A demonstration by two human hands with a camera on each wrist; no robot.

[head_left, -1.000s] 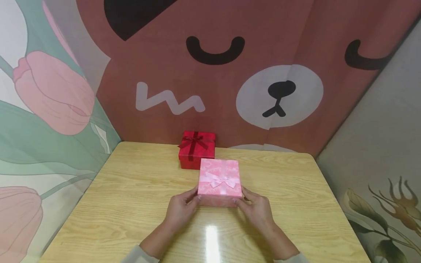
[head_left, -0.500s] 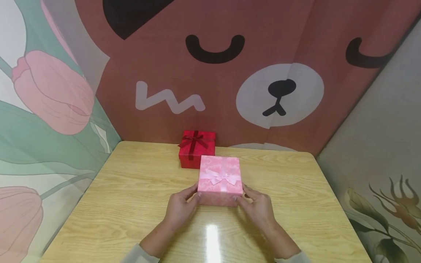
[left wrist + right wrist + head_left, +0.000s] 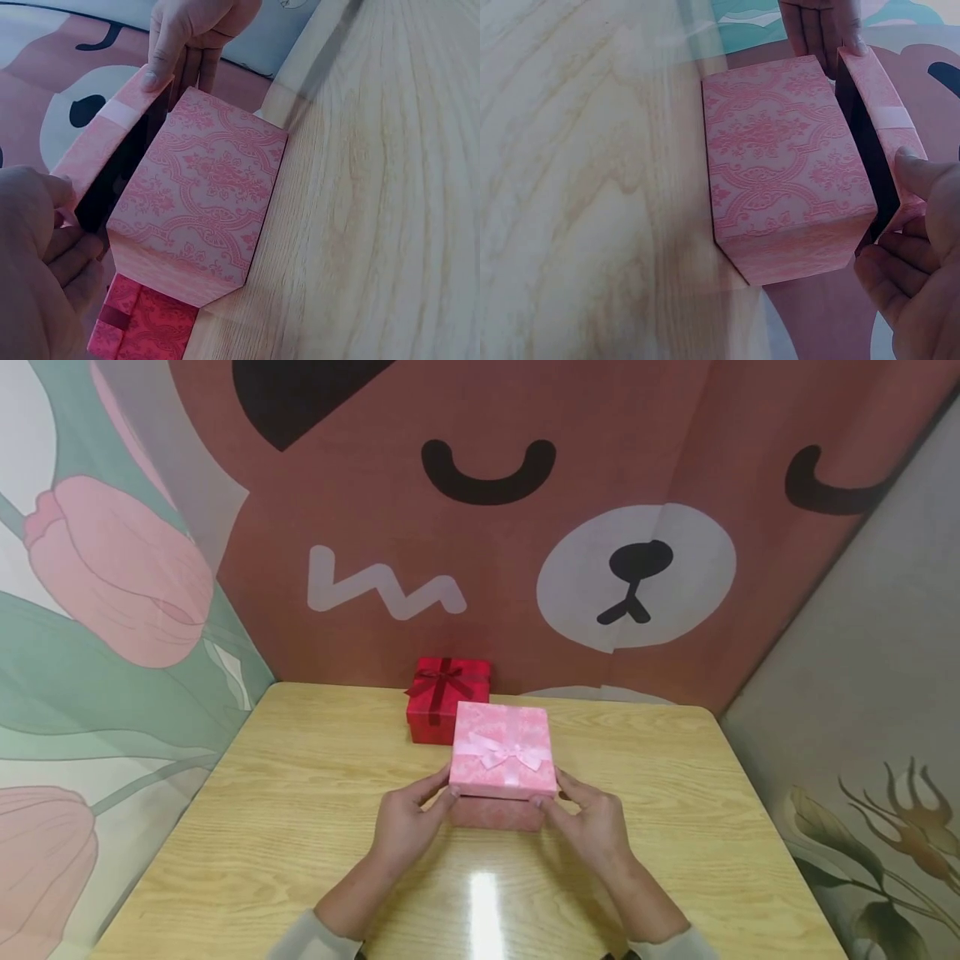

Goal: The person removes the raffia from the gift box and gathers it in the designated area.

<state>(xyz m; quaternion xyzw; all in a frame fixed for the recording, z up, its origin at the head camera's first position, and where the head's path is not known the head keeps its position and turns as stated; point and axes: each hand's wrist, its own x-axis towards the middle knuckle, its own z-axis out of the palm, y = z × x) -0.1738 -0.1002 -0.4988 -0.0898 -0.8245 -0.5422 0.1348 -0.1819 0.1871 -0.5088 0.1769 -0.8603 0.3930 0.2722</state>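
A pink patterned box [image 3: 199, 176] stands on the wooden table, its square lid [image 3: 502, 727] lifted and tilted off the near side of the base. A pale pink ribbon bow [image 3: 501, 753] decorates the lid's top. My left hand [image 3: 408, 818] pinches the lid's left near corner, thumb on the front rim. At the opposite corner my right hand [image 3: 592, 822] pinches the same rim with thumb and fingers. Both wrist views show the dark inside of the lid [image 3: 874, 150] through the gap above the base. What the base holds is hidden.
Behind and left of the pink box sits a red gift box [image 3: 442, 697] with a dark red bow, partly covered by the pink lid. The light wood table [image 3: 300, 810] ends at a backdrop [image 3: 360, 527] printed with a bear. Patterned side walls flank it.
Both hands have risen with the lid, opening a gap along the near side of the pink box. The base and the red box have stayed in place.
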